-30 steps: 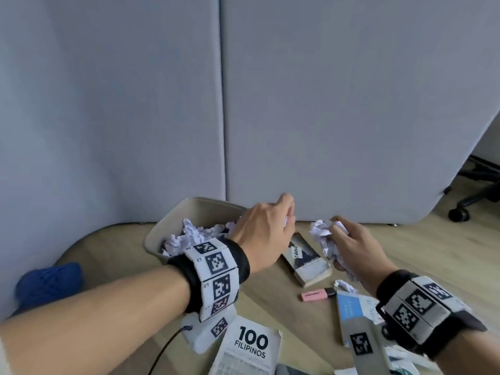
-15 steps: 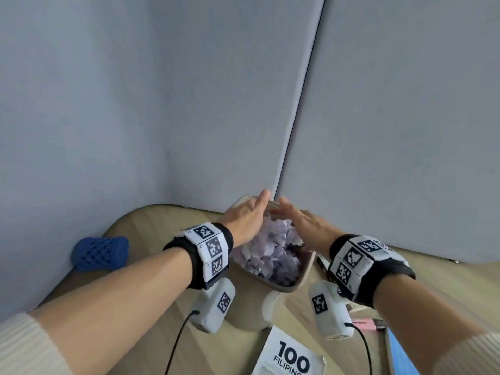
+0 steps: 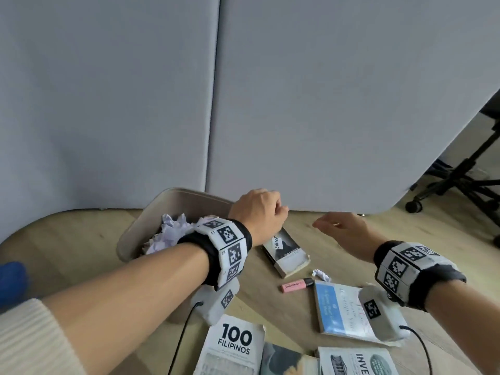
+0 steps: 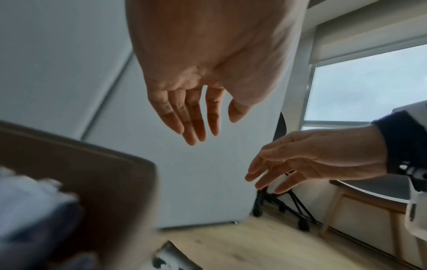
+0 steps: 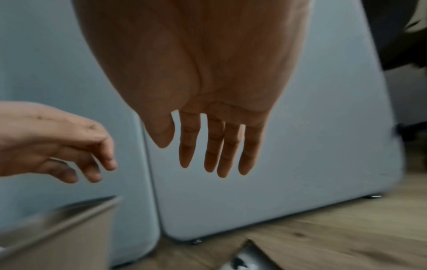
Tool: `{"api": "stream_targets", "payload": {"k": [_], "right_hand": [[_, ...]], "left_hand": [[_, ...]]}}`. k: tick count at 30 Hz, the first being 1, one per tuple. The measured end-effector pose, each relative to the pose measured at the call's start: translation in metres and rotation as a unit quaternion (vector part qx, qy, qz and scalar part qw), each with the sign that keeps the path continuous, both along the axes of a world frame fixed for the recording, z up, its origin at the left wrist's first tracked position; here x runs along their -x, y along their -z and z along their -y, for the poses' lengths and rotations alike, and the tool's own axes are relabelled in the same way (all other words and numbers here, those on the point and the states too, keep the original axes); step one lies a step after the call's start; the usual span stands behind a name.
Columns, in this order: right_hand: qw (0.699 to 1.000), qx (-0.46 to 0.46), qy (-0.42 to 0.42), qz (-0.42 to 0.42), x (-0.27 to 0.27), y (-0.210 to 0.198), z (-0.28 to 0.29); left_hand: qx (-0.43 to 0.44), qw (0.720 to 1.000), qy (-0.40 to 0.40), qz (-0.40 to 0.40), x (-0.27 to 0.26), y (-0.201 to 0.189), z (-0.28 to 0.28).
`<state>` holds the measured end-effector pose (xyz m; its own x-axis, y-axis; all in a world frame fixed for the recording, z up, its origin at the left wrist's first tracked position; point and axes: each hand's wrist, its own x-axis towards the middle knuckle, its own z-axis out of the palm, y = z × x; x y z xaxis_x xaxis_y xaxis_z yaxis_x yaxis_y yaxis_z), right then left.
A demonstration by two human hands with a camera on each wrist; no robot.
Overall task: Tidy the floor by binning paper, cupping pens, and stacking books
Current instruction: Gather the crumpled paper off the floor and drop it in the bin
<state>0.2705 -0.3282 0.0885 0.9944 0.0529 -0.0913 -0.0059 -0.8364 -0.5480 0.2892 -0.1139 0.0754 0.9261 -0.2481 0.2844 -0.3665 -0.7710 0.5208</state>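
A beige bin (image 3: 165, 209) stands on the wooden floor, filled with crumpled white paper (image 3: 173, 231). My left hand (image 3: 270, 209) hovers at the bin's right rim, fingers relaxed and empty (image 4: 196, 126). My right hand (image 3: 324, 226) hangs open and empty to its right (image 5: 215, 160). Below the hands lies a black-and-white book (image 3: 286, 253). Nearer me are a small paper ball (image 3: 321, 274), a pink highlighter (image 3: 296, 285), a blue-and-white book (image 3: 338, 307), the "100 Filipinos" book (image 3: 232, 345) and two more books (image 3: 357, 361) at the bottom edge.
Grey partition panels (image 3: 324, 104) close off the space right behind the bin. An office chair base (image 3: 460, 182) stands at the far right. A blue object (image 3: 10, 277) lies on the floor at the left edge.
A second ago my right hand held crumpled paper. Then both hands were over the paper in the bin. Now they have drawn back to the right, both empty.
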Motion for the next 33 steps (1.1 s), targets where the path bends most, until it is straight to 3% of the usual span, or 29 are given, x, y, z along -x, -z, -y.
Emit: {"api": "stream_targets", "payload": {"k": [3, 7, 10, 16, 20, 25, 30, 33], "right_hand": [[0.997, 0.051, 0.043, -0.035, 0.02, 0.024, 0.063], [0.988, 0.116, 0.082, -0.067, 0.031, 0.084, 0.136], [0.975, 0.166, 0.126, -0.082, 0.032, 0.132, 0.174], [0.947, 0.167, 0.241, -0.13, 0.021, 0.214, 0.208], [0.947, 0.23, 0.188, -0.123, 0.011, 0.238, 0.215], [0.972, 0.182, 0.1, -0.109, -0.001, 0.248, 0.232], [0.963, 0.221, 0.135, -0.071, 0.009, 0.248, 0.251], [0.965, 0.174, 0.193, -0.033, 0.022, 0.248, 0.255]], "left_hand": [[-0.083, 0.994, 0.06, -0.048, 0.007, 0.022, 0.054], [-0.245, 0.956, 0.138, -0.084, 0.011, 0.07, 0.098], [-0.308, 0.931, 0.161, -0.114, 0.007, 0.112, 0.114], [-0.244, 0.949, 0.101, -0.173, -0.01, 0.189, 0.141], [-0.18, 0.96, 0.135, -0.168, -0.011, 0.228, 0.173], [-0.162, 0.961, 0.152, -0.164, -0.024, 0.239, 0.211], [-0.199, 0.943, 0.189, -0.189, -0.033, 0.243, 0.232], [-0.207, 0.95, 0.194, -0.127, -0.032, 0.251, 0.23]]}}
